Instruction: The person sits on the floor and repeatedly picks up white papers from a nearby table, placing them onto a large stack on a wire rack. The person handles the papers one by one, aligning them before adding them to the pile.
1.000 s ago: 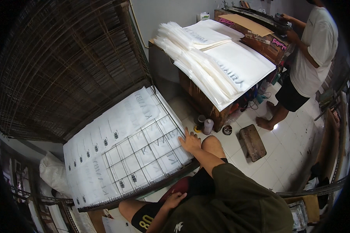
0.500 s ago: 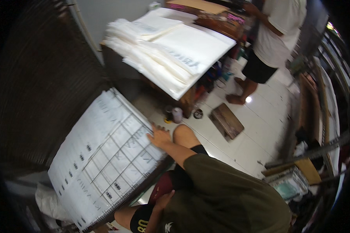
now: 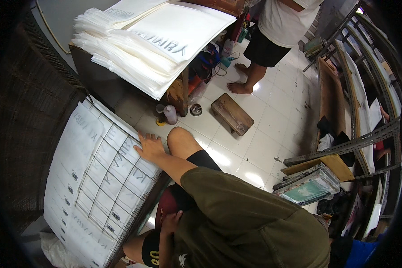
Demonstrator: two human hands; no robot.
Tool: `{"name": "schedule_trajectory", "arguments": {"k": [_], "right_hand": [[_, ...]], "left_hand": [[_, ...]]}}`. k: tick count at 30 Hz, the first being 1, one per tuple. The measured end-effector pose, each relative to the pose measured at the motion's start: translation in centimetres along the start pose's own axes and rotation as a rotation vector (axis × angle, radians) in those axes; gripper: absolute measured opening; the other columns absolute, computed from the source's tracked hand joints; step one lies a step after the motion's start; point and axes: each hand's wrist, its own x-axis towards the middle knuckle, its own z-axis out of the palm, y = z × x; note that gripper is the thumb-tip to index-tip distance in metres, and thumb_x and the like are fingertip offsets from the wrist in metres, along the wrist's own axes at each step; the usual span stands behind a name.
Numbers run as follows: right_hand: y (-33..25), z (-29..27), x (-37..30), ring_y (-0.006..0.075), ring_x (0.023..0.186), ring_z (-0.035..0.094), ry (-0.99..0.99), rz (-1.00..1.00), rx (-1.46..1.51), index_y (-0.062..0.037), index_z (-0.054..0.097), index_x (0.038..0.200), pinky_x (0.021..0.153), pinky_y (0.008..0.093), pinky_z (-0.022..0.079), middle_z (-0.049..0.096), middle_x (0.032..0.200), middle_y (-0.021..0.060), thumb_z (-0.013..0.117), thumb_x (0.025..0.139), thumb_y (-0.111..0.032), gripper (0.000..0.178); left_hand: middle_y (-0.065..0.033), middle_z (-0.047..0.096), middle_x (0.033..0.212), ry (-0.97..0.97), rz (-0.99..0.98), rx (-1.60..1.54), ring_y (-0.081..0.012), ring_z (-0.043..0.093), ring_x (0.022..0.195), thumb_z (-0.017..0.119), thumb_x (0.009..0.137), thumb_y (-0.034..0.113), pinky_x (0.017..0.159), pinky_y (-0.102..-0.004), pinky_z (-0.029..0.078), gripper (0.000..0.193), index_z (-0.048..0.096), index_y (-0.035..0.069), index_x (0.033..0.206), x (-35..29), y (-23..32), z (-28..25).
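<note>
My right hand (image 3: 150, 146) rests with its fingers spread on the upper right edge of a wire rack (image 3: 106, 141). Nothing shows in its grasp. White sheets (image 3: 71, 152) with grey lettering and small dark marks lie in the rack. Dark grid lines cross the right part of them; whether every sheet lies under the wires I cannot tell. My left hand (image 3: 169, 222) lies at my lap beside a dark red cloth (image 3: 167, 203), fingers loosely extended and holding nothing that I can see.
A dark ribbed panel (image 3: 40, 120) rises at the left. Beyond stands a table with stacked white sheets (image 3: 134, 53). A small wooden stool (image 3: 232, 114) and bottle (image 3: 170, 114) stand on the tiled floor. Another person (image 3: 272, 40) stands behind. Metal shelving (image 3: 344, 138) lines the right.
My view has turned, so the table, stool and rack appear further left, and more shelving shows on the right. My right hand stays at the rack's edge, my left at my lap.
</note>
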Motion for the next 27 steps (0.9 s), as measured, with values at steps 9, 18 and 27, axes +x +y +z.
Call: {"name": "schedule_trajectory", "arguments": {"k": [9,18,27], "right_hand": [[-0.4,0.0,-0.1,0.0339,0.112,0.05,-0.023,0.018,-0.029,-0.0104,0.028,0.143,0.09,0.0521,0.039,0.051,0.123,0.0198,0.044,0.09,-0.049,0.068],[-0.2,-0.6,0.2,0.0333,0.113,0.05,-0.014,0.017,-0.063,-0.0115,0.029,0.143,0.093,0.0525,0.037,0.051,0.124,0.0188,0.045,0.089,-0.05,0.068],[-0.3,-0.6,0.3,0.0371,0.122,0.045,-0.052,0.029,-0.095,-0.0128,0.023,0.146,0.099,0.0523,0.036,0.045,0.133,0.0225,0.04,0.089,-0.056,0.074]], "left_hand": [[-0.0255,0.049,0.059,-0.032,-0.051,-0.001,-0.0235,0.047,0.049,0.058,0.091,0.036,0.055,-0.0391,0.039,0.049,0.057,-0.007,0.068,0.6,-2.8,0.3],[-0.0259,0.049,0.064,-0.027,-0.047,-0.017,-0.0304,0.049,0.054,0.058,0.091,0.035,0.057,-0.0412,0.037,0.047,0.056,-0.007,0.069,0.8,-0.6,-0.2],[-0.018,0.056,0.064,-0.075,-0.057,0.015,-0.0205,0.056,0.063,0.049,0.092,0.051,0.072,-0.0346,0.042,0.059,0.059,-0.003,0.069,0.5,-0.9,-0.9]]}}
